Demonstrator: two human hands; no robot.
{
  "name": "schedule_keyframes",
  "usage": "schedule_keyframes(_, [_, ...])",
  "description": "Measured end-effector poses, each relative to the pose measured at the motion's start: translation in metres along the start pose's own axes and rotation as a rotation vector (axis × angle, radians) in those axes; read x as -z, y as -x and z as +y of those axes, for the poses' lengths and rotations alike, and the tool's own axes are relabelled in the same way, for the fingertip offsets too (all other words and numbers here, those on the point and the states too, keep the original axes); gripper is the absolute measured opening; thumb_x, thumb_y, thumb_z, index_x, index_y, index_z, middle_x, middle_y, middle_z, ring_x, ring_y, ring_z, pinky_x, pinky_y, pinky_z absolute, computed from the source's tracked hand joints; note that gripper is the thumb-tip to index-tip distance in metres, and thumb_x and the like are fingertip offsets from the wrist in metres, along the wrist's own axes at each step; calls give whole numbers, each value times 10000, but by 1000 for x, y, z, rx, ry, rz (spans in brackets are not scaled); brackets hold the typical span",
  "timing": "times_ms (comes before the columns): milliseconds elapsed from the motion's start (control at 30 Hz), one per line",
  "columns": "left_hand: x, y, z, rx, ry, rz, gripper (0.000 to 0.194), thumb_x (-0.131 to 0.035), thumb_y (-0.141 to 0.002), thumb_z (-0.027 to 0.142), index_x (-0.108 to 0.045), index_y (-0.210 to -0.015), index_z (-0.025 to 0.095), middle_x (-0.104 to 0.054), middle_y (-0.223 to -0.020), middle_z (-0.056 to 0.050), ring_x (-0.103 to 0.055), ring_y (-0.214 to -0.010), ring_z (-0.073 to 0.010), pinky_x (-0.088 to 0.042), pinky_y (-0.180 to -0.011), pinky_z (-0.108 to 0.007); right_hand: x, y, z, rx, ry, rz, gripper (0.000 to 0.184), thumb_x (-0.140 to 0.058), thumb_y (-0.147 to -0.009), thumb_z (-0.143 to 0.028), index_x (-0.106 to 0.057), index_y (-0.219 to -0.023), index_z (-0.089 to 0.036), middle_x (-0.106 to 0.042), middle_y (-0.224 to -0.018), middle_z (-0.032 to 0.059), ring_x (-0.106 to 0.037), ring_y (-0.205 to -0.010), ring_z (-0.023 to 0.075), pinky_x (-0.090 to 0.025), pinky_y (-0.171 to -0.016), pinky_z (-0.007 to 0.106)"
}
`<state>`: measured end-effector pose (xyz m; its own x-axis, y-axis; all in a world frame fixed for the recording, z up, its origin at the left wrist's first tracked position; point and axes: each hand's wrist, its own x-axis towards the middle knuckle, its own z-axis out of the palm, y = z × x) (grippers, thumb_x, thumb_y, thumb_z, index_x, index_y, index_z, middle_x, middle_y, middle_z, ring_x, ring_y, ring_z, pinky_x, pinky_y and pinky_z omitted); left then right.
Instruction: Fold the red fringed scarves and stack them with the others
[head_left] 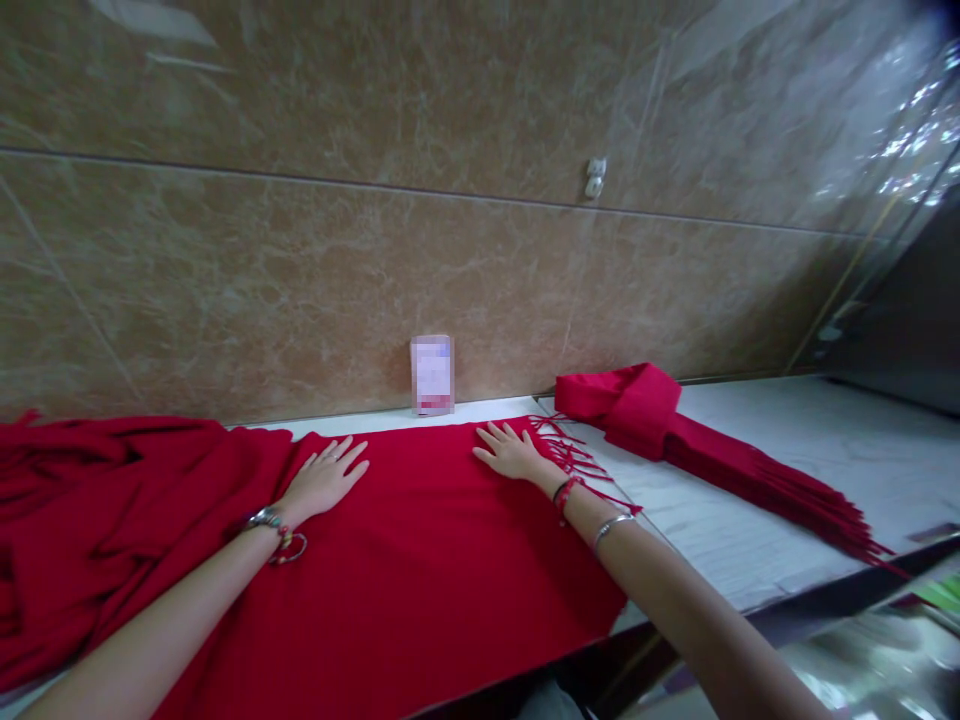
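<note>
A red scarf lies spread flat across the white counter, its fringe at the right end. My left hand rests flat on it near the far edge, fingers spread and open. Flat on the cloth beside the fringe lies my right hand, fingers stretched out. To the left the same red cloth bunches into loose folds. Both wrists wear bracelets.
A second red scarf, folded with a long fringe, lies on the counter to the right. A small card stands against the brown marble wall. A white fitting sits on the wall. The counter's dark front edge runs below.
</note>
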<state>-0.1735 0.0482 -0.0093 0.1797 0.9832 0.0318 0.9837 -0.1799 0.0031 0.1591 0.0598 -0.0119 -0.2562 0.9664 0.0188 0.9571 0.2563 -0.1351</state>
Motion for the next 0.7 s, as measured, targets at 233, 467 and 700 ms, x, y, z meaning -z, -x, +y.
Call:
schedule_keyframes(233, [18, -19, 4, 46, -19, -45, 541, -284, -861, 379, -381, -1342, 151, -298, -1425, -135, -269, -1305, -280, -255, -1026, -464, -2, -18, 4, -36, -8, 17, 605, -183, -881, -568, -247, -1393, -253, -205, -1474, 79, -141, -1336, 296, -127, -1011, 589])
schedule_keyframes(467, [6, -30, 64, 48, 34, 80, 575, -228, -875, 514, -330, -1369, 237, -247, -1451, -91, -224, -1314, -325, -238, -992, -563, 15, -12, 6, 40, -18, 60, 525, -279, -908, -458, -327, -1359, -193, -299, -1435, 104, -235, -1312, 264, -228, -1023, 501])
schedule_keyframes(700, [4, -24, 65, 45, 44, 148, 526, -268, -882, 469, -401, -1329, 227, -310, -1429, -83, -267, -1300, -305, -241, -1008, -527, 67, 65, 41, 253, -24, 124, 258, -489, -808, -190, -595, -1035, -130, -611, -1043, 115, -558, -965, 203, -410, -880, 322])
